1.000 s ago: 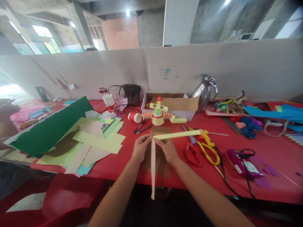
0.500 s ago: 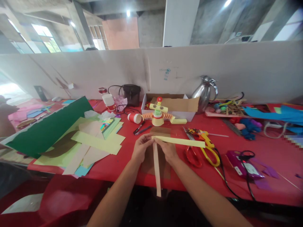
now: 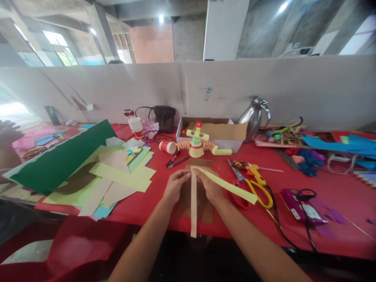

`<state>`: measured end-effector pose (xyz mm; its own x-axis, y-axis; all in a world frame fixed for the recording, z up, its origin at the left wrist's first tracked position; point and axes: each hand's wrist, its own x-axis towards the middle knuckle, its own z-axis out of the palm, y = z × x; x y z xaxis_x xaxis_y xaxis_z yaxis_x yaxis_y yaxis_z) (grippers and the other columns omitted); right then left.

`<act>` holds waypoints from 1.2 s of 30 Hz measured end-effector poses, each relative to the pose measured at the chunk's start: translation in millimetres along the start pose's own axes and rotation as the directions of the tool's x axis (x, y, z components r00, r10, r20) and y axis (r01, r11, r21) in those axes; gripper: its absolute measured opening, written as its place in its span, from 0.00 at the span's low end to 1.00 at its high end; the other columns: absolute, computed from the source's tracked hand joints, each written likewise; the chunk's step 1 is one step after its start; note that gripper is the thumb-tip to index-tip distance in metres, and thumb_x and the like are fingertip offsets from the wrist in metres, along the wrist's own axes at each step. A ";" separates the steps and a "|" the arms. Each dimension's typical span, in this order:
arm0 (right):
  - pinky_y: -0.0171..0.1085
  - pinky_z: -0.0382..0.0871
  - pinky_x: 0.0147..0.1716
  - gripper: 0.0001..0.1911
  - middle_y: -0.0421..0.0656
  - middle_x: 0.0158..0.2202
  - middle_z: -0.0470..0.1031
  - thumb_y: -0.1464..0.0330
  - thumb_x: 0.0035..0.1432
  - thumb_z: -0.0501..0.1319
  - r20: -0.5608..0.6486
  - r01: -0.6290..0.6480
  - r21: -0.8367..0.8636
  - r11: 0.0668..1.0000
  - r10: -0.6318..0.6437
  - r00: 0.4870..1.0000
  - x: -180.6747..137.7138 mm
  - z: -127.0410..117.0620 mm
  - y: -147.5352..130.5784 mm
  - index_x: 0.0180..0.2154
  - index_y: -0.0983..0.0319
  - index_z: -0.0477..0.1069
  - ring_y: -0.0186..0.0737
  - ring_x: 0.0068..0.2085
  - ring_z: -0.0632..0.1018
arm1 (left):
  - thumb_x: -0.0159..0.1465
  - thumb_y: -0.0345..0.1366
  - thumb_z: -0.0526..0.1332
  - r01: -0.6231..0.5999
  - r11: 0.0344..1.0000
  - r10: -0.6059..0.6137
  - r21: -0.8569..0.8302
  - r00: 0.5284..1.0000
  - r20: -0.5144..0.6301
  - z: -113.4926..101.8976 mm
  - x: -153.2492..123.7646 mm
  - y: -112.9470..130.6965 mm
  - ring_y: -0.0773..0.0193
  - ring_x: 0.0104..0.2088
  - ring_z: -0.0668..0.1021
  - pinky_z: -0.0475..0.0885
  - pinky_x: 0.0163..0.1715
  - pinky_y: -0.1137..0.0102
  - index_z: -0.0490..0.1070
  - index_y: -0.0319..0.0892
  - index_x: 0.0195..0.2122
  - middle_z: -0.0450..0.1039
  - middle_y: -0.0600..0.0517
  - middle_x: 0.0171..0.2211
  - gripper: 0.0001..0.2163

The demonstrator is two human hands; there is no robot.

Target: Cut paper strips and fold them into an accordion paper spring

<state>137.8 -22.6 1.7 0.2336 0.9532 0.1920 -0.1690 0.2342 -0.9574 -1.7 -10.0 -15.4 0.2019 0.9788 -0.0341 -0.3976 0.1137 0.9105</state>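
Observation:
My left hand point(image 3: 177, 185) is closed, its thumb and fingertips pinched at the upper edge of a pale pink paper strip point(image 3: 194, 207), which hangs down toward the table's front edge. My right hand point(image 3: 208, 185) grips the corner where that strip meets a yellow paper strip point(image 3: 235, 188). The yellow strip runs over the right hand and slopes down to the right. The two strips overlap at one end, roughly at a right angle. Beneath both hands lies a brown board point(image 3: 202, 213). Fingers partly hide the joined ends.
A paper-and-cup figure point(image 3: 196, 147) stands beyond my hands, before a white box point(image 3: 211, 145). Scissors point(image 3: 258, 192) and a yellow glue gun point(image 3: 257, 174) lie right, near a purple device point(image 3: 304, 207) with cables. Paper sheets point(image 3: 123, 176) and a green board point(image 3: 67, 156) are left.
The yellow strip's free end has swung down and toward me, so it now slants and bends. The pink strip hangs straighter, and my left fingertips have shifted slightly off the joined corner.

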 end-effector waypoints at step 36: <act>0.38 0.69 0.37 0.11 0.39 0.31 0.80 0.59 0.46 0.69 0.158 -0.206 0.131 0.970 0.185 0.970 -4.3 -3.9 12.1 0.33 0.56 0.80 0.40 0.32 0.76 | 0.50 0.37 0.72 -0.205 0.957 0.226 0.205 0.971 -0.081 -2.0 1.2 7.1 0.63 0.30 0.79 0.73 0.36 0.70 0.81 0.41 0.31 0.80 0.49 0.30 0.08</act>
<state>138.4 -24.6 -11.5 0.0444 0.9981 0.0433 -0.3374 0.0557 -0.9397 -6.1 -7.6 -9.8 0.0340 0.9897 0.1392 -0.2383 -0.1272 0.9628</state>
